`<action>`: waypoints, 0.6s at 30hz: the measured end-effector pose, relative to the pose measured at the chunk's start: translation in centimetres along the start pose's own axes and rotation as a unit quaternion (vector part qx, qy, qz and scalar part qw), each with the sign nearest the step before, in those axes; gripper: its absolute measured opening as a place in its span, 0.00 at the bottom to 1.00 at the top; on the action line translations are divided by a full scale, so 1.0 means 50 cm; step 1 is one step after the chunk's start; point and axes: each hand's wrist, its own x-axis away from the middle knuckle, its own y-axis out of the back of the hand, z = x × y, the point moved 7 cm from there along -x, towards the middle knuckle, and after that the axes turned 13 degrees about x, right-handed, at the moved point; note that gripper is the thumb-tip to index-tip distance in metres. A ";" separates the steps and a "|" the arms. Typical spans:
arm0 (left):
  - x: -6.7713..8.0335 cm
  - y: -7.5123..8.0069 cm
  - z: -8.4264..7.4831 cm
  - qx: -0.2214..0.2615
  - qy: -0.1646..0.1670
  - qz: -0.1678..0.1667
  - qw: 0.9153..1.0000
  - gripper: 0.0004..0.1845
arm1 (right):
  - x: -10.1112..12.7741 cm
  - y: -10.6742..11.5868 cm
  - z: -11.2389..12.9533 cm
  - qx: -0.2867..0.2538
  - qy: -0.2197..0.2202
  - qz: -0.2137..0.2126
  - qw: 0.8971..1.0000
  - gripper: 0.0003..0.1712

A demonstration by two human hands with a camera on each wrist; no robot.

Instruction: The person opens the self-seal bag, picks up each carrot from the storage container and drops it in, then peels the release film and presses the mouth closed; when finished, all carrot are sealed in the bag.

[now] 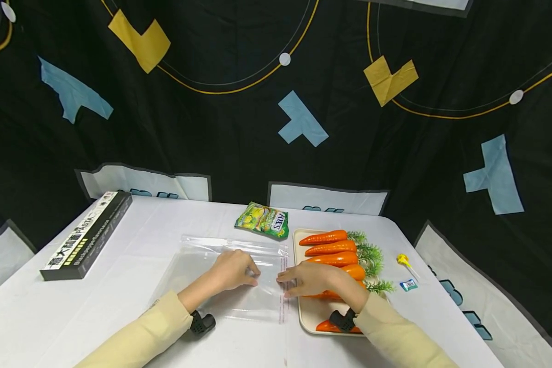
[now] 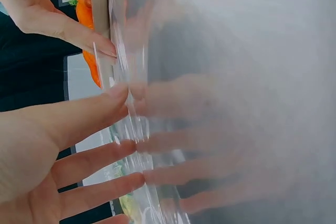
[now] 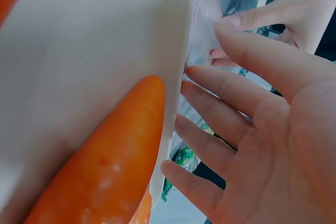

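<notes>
A clear plastic bag (image 1: 211,266) lies flat on the white table (image 1: 133,225), its mouth with a red-dotted strip toward the right. My left hand (image 1: 250,276) rests on the bag near the mouth. In the left wrist view its fingers (image 2: 210,145) show blurred beneath a plastic layer, and the thumb lies on top at the edge, pinching that layer. My right hand (image 1: 285,285) reaches over the tray (image 1: 303,319) with straight, spread fingers (image 3: 210,93); its fingertips touch the bag's mouth edge (image 3: 197,35). Orange toy carrots (image 1: 324,237) lie in the tray, one close by (image 3: 110,156).
A green snack packet (image 1: 262,220) lies behind the bag. A long black box (image 1: 87,235) sits at the left edge of the table. A yellow lollipop (image 1: 402,259) and a small wrapped sweet (image 1: 408,284) lie right of the tray. A dark patterned cloth hangs behind.
</notes>
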 end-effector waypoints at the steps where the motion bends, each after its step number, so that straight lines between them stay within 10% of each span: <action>1: 0.000 0.002 -0.001 0.000 -0.003 -0.006 1.000 0.09 | 0.000 0.000 -0.001 -0.003 -0.001 0.000 1.000 0.27; 18: 0.003 0.038 -0.004 0.030 -0.027 -0.050 0.998 0.04 | -0.001 -0.005 -0.017 -0.032 -0.003 -0.006 0.999 0.28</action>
